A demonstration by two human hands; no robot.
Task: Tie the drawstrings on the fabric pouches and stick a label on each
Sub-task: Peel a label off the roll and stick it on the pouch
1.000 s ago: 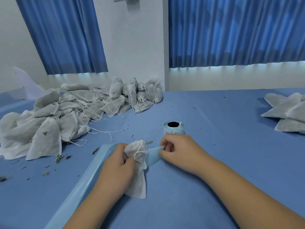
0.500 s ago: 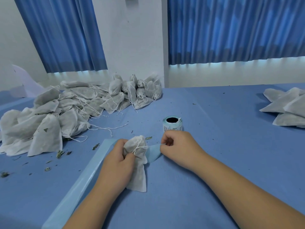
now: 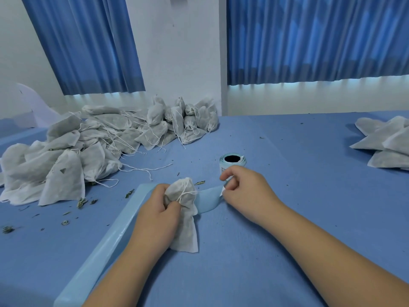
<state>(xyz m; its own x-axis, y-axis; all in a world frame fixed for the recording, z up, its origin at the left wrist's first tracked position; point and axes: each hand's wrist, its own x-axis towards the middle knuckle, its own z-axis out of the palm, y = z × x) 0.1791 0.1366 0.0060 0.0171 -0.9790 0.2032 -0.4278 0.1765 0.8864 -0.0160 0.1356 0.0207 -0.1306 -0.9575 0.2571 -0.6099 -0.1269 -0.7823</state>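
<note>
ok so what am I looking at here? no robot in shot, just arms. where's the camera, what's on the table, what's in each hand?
No machine here: a person works with two bare hands, and the one picture comes from a wide-angle camera worn on the head, looking forward and down. That is why you see only forearms. The left hand grips a white fabric pouch by its neck, drawstring showing at the top. The right hand pinches the end of a pale blue label strip that runs across the blue table; a small white edge shows there, probably a label being peeled. Behind it stands the label roll. A big pile of pouches lies far left, a smaller stack far right, with leaf crumbs near the big pile.
</note>
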